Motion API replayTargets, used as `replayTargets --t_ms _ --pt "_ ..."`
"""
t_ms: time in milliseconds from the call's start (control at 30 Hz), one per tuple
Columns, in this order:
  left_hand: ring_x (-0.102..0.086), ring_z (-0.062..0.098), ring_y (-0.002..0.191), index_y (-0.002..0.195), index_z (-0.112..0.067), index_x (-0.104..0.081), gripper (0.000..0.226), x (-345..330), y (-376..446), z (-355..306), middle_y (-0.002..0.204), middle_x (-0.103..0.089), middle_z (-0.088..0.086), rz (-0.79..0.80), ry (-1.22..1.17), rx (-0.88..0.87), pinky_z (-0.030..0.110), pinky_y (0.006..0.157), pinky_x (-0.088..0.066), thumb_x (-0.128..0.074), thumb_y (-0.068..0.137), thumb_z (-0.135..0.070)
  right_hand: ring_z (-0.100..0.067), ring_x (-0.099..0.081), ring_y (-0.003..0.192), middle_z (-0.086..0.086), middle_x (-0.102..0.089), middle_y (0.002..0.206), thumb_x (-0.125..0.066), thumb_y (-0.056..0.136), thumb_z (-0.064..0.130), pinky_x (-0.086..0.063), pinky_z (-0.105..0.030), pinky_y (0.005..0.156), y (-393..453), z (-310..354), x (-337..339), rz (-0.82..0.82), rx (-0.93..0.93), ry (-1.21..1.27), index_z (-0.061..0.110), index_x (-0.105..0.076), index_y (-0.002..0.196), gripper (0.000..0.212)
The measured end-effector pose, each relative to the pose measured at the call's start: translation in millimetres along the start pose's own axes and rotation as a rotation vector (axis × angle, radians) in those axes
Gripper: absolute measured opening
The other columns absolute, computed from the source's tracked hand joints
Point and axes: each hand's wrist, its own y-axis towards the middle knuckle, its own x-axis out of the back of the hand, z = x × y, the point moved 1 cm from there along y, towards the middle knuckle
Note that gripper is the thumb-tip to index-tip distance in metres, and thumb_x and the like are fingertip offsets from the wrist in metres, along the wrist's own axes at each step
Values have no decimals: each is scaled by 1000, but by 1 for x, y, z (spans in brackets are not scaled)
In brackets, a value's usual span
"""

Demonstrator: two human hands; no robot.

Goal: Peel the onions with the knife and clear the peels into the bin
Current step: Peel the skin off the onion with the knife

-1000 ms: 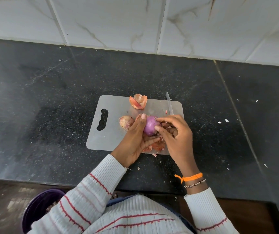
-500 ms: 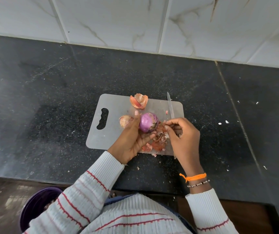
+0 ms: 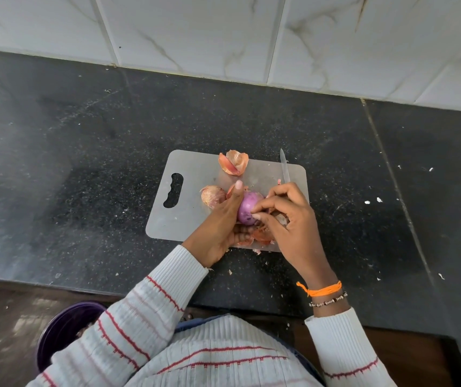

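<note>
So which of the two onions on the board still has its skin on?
The pale brown onion lying free just left of the left hand; the purple onion gripped in both hands is already bare.

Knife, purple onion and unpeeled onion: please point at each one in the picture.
knife (image 3: pixel 284 169), head view, on the bare blade.
purple onion (image 3: pixel 247 209), head view, on its peeled side.
unpeeled onion (image 3: pixel 212 195), head view, on its dry skin.

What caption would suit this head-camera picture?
Left hand holds a purple onion over the cutting board; right hand, gripping the knife, picks at it.
</note>
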Motion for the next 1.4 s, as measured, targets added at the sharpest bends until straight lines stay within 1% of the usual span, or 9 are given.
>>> replayTargets --t_ms 267,400,533,700,833,933,1067,1200,1400 --pt "-52 7 37 100 -7 -58 61 -2 -1 2 51 -61 3 26 -38 77 16 40 -49 -35 89 -62 -7 -54 88 8 -52 92 -59 85 10 -44 -17 79 -1 -4 6 95 -28 55 10 -66 86 7" --pt "-57 9 37 91 -9 -60 60 -1 -1 -1 52 -65 5 -6 -38 98 18 43 -52 -32 90 -62 -3 -58 85 3 -59 88 -64 83 6 -49 -18 76 -4 -7 7 -61 -101 125 11 -65 84 5" --pt "-69 22 61 101 -11 -62 65 -3 -3 -2 80 -73 17 39 -22 99 32 67 -58 -33 84 -67 -9 -66 81 -2 -65 80 -73 76 0 -55 -26 72 -5 -7 4 -231 -188 149 10 -63 75 14" --pt "-63 12 49 92 -10 -63 62 -6 -1 -1 63 -68 7 30 -47 70 21 49 -55 -31 89 -63 -7 -60 92 0 -61 95 -70 80 4 -48 -17 80 -4 4 -2 -134 -90 122 8 -68 89 10" --pt "-61 10 43 92 -9 -60 58 -10 -4 -5 57 -67 5 45 -78 65 20 43 -52 -29 93 -58 -12 -61 93 2 -60 94 -75 74 18 -53 -30 80 -6 0 -10 -168 -94 164 8 -68 87 18" --pt "-55 6 36 88 -11 -58 55 -11 -6 -7 47 -62 0 35 -50 52 15 35 -44 -27 94 -56 -11 -63 87 3 -61 88 -71 78 20 -55 -30 76 -4 -3 -9 -200 -97 183 8 -69 83 13" --pt "-53 6 35 89 -11 -59 57 -9 -6 -7 49 -62 3 23 -42 61 15 35 -44 -28 93 -58 -11 -62 80 4 -60 83 -66 83 10 -52 -22 71 -4 -2 -12 -230 -91 129 10 -68 83 2" --pt "-55 6 37 87 -11 -60 58 -9 -6 -4 51 -63 3 44 -24 60 16 38 -47 -27 93 -58 -4 -58 80 -2 -63 85 -60 87 4 -44 -9 73 -5 -6 -16 -274 -124 -5 7 -67 86 8" --pt "-57 7 39 87 -10 -59 57 -10 -6 -4 53 -64 1 69 4 29 18 40 -49 -27 94 -57 -4 -59 85 -5 -63 91 -67 85 12 -43 -8 73 -8 -1 -14 -203 -183 120 7 -67 92 9"
